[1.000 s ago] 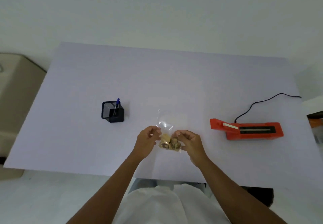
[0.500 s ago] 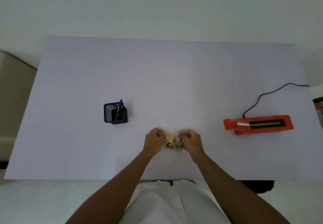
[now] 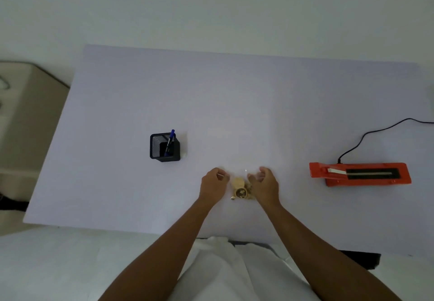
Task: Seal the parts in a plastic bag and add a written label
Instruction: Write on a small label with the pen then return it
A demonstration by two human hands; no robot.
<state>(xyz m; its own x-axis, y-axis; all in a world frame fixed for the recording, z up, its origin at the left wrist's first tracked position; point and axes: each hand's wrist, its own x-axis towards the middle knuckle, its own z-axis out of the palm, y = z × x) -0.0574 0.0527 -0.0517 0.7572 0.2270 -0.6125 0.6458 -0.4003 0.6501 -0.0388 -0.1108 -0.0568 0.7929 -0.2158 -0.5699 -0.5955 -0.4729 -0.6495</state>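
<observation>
No text, label or number can be read anywhere; the sealer [image 3: 360, 174] and pen [image 3: 169, 141] perhaps carry markings, too small to tell.

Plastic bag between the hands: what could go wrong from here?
1. The clear plastic bag is barely visible and looks unsealed; the brass-coloured parts could spill if it tips on the way to the orange heat sealer on the right.
2. The right hand looks half open, so its hold on the film may be loose; the left hand is closed at the bag's edge.
3. The sealer's cord trails across the table; a sweeping arm could snag it.
</observation>
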